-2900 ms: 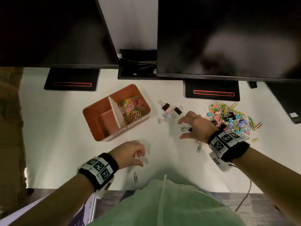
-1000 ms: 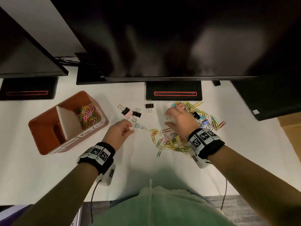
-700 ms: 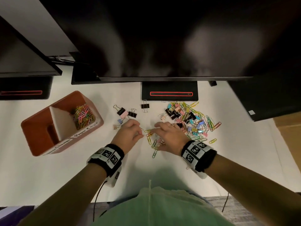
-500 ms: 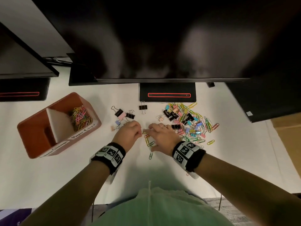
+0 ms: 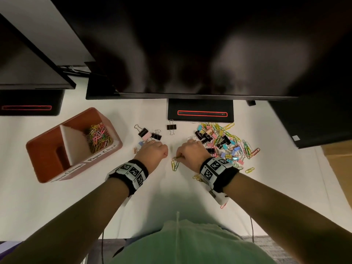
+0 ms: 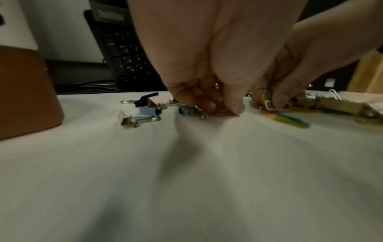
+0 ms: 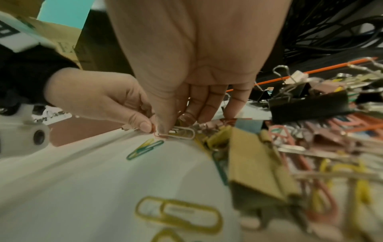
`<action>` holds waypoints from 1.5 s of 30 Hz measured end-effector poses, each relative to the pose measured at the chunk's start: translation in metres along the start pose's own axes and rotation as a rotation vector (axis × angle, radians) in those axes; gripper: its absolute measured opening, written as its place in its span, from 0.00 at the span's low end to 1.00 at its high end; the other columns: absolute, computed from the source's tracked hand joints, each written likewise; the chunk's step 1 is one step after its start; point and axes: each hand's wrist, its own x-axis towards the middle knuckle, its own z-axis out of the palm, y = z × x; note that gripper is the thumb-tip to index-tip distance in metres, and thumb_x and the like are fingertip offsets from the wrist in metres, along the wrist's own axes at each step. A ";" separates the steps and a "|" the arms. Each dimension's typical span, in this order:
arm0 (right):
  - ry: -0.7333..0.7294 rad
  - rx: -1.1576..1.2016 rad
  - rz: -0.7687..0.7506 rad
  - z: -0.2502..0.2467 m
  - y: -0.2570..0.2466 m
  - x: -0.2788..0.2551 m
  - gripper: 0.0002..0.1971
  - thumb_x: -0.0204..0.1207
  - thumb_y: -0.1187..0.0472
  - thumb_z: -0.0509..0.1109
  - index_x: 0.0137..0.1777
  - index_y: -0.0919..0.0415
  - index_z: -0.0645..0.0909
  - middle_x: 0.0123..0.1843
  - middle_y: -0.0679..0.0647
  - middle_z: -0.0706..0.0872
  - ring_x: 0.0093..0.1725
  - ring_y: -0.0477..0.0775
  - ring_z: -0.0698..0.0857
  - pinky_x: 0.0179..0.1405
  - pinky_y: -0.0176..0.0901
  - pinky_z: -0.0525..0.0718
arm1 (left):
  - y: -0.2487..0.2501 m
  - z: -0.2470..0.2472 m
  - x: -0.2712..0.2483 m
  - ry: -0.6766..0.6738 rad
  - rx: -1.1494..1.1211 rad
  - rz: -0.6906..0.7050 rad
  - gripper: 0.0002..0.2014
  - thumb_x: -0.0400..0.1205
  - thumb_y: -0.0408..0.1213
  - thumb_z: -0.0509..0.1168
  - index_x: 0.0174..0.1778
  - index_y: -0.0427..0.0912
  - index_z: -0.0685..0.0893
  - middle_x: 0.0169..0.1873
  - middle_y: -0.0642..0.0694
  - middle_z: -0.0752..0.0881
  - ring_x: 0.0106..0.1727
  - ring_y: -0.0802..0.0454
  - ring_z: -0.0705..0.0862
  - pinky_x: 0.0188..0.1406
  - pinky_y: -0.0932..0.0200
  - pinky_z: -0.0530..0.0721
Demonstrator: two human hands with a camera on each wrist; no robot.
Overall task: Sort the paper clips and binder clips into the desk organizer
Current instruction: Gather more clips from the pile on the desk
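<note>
The desk organizer (image 5: 57,161), an orange box with a white divider, stands on the white desk (image 5: 57,202) at the far left. Its far compartment holds a heap of coloured paper clips (image 5: 99,136); the near compartments show no contents. White labels run along its front wall.

To the right of the organizer lie a few loose binder clips (image 5: 150,134): black, pink, blue and tan, with one more black binder clip (image 5: 171,127) set apart farther right, just in front of the monitor stand (image 5: 200,110).

The left hand (image 5: 152,152) rests on the desk right of the organizer, just beside those binder clips. Its fingers (image 6: 205,101) are curled down with the tips pressed together at the desk surface; a reddish paper clip shows at the thumb, pinched between the fingertips.

The right hand (image 5: 191,155) sits close beside the left hand, farther from the organizer. Its thumb and fingers (image 7: 163,124) are bunched together and pinch several paper clips, among them a white paper clip (image 7: 182,131). A yellow and green pair (image 5: 175,165) lies on the desk just in front of this hand.

The mixed pile (image 5: 226,141) of coloured paper clips and binder clips lies farthest right of the organizer, touching the right hand's far side.
</note>
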 end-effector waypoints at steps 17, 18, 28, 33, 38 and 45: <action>0.049 0.100 0.088 -0.016 0.040 -0.030 0.12 0.78 0.55 0.66 0.55 0.61 0.83 0.57 0.54 0.78 0.51 0.55 0.82 0.58 0.47 0.82 | 0.045 0.016 -0.016 -0.036 -0.418 -0.346 0.20 0.76 0.42 0.70 0.61 0.46 0.74 0.34 0.50 0.84 0.37 0.52 0.82 0.43 0.56 0.82; 0.055 0.073 0.096 -0.014 0.039 -0.028 0.12 0.78 0.55 0.66 0.55 0.62 0.82 0.58 0.54 0.78 0.52 0.56 0.82 0.57 0.48 0.82 | 0.045 0.016 -0.015 -0.025 -0.396 -0.353 0.19 0.76 0.42 0.70 0.61 0.46 0.74 0.35 0.49 0.84 0.38 0.52 0.82 0.43 0.56 0.82; 0.117 0.109 0.148 -0.011 0.029 -0.011 0.07 0.77 0.60 0.66 0.51 0.61 0.82 0.51 0.57 0.84 0.50 0.58 0.84 0.52 0.50 0.84 | 0.039 0.015 -0.009 0.080 -0.305 -0.254 0.06 0.77 0.30 0.66 0.49 0.39 0.84 0.46 0.46 0.77 0.43 0.52 0.76 0.47 0.61 0.76; 0.069 0.158 0.179 -0.016 0.028 -0.009 0.04 0.75 0.61 0.68 0.48 0.59 0.80 0.47 0.55 0.85 0.46 0.56 0.83 0.49 0.50 0.85 | 0.040 0.014 -0.005 0.073 -0.335 -0.268 0.05 0.77 0.29 0.66 0.46 0.39 0.85 0.41 0.46 0.77 0.42 0.50 0.78 0.45 0.62 0.76; 0.046 0.156 0.125 -0.017 0.028 -0.011 0.03 0.75 0.63 0.68 0.48 0.60 0.80 0.46 0.54 0.86 0.46 0.54 0.84 0.46 0.43 0.84 | 0.039 0.011 -0.002 0.037 -0.340 -0.260 0.05 0.78 0.30 0.66 0.47 0.39 0.86 0.43 0.42 0.81 0.43 0.47 0.82 0.48 0.56 0.81; 0.118 0.242 0.140 -0.024 0.034 -0.025 0.03 0.74 0.63 0.70 0.47 0.59 0.81 0.44 0.54 0.87 0.43 0.54 0.85 0.45 0.44 0.86 | 0.039 0.012 -0.003 -0.007 -0.225 -0.186 0.07 0.81 0.32 0.62 0.51 0.40 0.83 0.47 0.41 0.82 0.51 0.45 0.80 0.51 0.53 0.79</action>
